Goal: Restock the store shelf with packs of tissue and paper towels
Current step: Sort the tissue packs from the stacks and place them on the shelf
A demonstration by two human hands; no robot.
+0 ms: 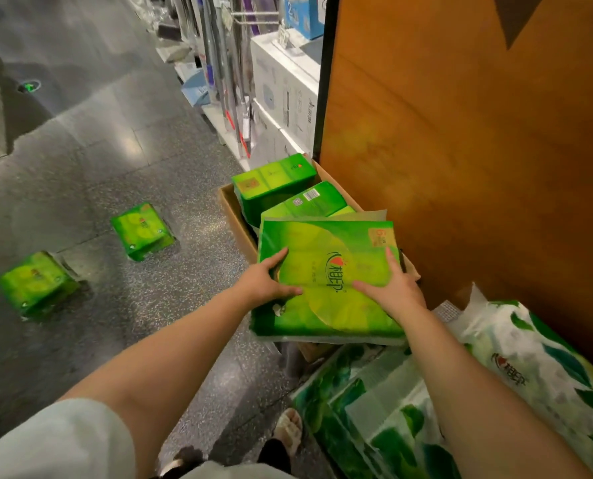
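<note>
Tissue packs, green: one big pack [326,271] gripped flat over the cardboard box [234,216], two more [274,183] [309,202] inside that box, two small ones [142,230] [37,282] on the floor well left of it. Left hand [265,281] clamps the big pack's left edge, fingers curled on top; right hand [397,288] grips the right side, fingers spread. Print is a red heart logo with characters I can't read; white-and-green leaf-print packs [495,375] sit just near of the box.

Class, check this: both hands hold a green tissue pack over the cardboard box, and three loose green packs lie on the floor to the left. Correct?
One detail is wrong: the head view shows two loose green packs on the floor, not three. The rest stands: the left hand and right hand hold the green tissue pack over the cardboard box.
</note>
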